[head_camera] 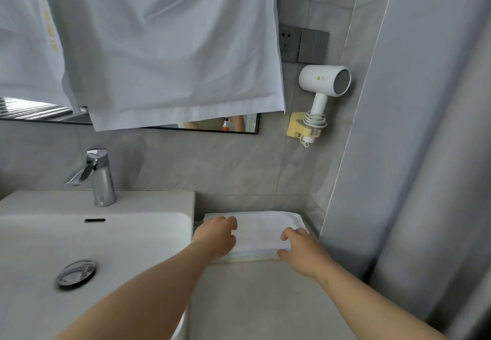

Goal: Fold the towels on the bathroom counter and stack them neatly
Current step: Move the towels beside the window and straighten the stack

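- Towels [260, 230], white folded terry, lie stacked at the grey worktop's [260, 300] back, long axis left-right.
- My left hand [216, 236] curls over their left end; my right hand [305, 254] pinches the front-right corner.

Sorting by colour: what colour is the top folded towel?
The towel is white; head view.

My left hand [216, 236] and right hand [303, 252] hold the folded towel [260, 230] on the counter [252, 300] beside the sink [132, 233].
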Action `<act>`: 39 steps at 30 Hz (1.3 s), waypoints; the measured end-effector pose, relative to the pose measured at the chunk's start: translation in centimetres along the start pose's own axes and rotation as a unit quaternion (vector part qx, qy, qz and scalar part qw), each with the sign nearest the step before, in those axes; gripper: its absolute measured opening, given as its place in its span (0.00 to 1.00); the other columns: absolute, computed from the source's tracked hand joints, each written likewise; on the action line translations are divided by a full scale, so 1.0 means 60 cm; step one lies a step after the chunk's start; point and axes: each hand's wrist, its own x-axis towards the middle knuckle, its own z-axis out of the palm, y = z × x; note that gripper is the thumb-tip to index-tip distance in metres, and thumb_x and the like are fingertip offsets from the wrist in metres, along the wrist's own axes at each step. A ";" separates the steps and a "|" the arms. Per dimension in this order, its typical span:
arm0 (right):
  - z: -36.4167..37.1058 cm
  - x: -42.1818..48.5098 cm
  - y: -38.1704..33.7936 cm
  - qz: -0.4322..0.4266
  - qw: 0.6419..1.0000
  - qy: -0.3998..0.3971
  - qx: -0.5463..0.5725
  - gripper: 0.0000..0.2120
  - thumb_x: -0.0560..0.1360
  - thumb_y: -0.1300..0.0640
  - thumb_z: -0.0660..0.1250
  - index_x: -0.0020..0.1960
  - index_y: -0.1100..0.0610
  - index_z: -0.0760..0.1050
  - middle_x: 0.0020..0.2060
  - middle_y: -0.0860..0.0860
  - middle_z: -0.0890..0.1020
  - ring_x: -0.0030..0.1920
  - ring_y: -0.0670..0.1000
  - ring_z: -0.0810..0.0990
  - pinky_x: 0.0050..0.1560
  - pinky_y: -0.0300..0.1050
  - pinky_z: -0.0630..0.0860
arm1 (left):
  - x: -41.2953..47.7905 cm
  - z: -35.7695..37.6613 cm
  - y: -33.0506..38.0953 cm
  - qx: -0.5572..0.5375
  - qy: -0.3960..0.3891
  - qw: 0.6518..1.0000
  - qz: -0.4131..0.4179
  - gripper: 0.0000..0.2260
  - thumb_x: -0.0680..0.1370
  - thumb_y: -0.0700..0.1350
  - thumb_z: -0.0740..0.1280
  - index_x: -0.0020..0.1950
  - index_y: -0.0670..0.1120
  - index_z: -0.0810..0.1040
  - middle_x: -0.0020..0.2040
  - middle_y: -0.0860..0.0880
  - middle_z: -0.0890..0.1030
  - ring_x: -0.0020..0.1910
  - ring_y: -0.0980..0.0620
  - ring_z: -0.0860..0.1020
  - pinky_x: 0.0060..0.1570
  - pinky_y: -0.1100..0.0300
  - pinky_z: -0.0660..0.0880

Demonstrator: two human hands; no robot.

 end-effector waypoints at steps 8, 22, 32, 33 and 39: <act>-0.001 0.041 0.086 -0.024 0.999 -0.033 0.003 0.16 0.77 0.49 0.60 0.63 0.52 0.67 0.62 0.50 0.68 0.61 0.53 0.70 0.57 0.44 0.70 | 0.015 0.049 0.042 0.008 -0.010 0.999 -0.050 0.14 0.79 0.45 0.57 0.64 0.50 0.69 0.63 0.49 0.74 0.61 0.48 0.73 0.57 0.56 0.72; 0.039 0.152 0.133 -0.016 0.996 -0.089 -0.014 0.17 0.78 0.49 0.58 0.65 0.52 0.66 0.63 0.51 0.69 0.60 0.54 0.71 0.56 0.44 0.70 | 0.082 0.101 -0.007 0.025 -0.081 0.989 -0.124 0.16 0.80 0.49 0.57 0.67 0.49 0.67 0.65 0.47 0.71 0.63 0.47 0.71 0.59 0.56 0.70; 0.078 0.225 0.164 0.004 0.992 -0.124 -0.017 0.20 0.77 0.51 0.57 0.68 0.52 0.63 0.65 0.51 0.68 0.63 0.53 0.69 0.58 0.44 0.70 | 0.148 0.147 -0.028 0.040 -0.088 0.988 -0.120 0.19 0.82 0.50 0.53 0.73 0.50 0.61 0.70 0.49 0.64 0.68 0.47 0.65 0.63 0.53 0.68; 0.082 0.232 0.164 0.004 0.992 -0.123 -0.018 0.20 0.77 0.51 0.57 0.69 0.52 0.63 0.66 0.50 0.68 0.63 0.53 0.69 0.58 0.45 0.69 | 0.154 0.153 -0.031 0.039 -0.090 0.988 -0.118 0.19 0.82 0.50 0.53 0.73 0.50 0.61 0.70 0.49 0.64 0.68 0.47 0.65 0.63 0.54 0.68; 0.109 0.265 0.162 -0.016 0.986 -0.164 -0.039 0.21 0.78 0.50 0.56 0.70 0.53 0.62 0.69 0.49 0.65 0.66 0.54 0.67 0.60 0.46 0.66 | 0.170 0.195 -0.056 0.029 -0.119 0.986 -0.116 0.17 0.82 0.48 0.53 0.70 0.47 0.63 0.67 0.46 0.65 0.65 0.46 0.67 0.62 0.55 0.68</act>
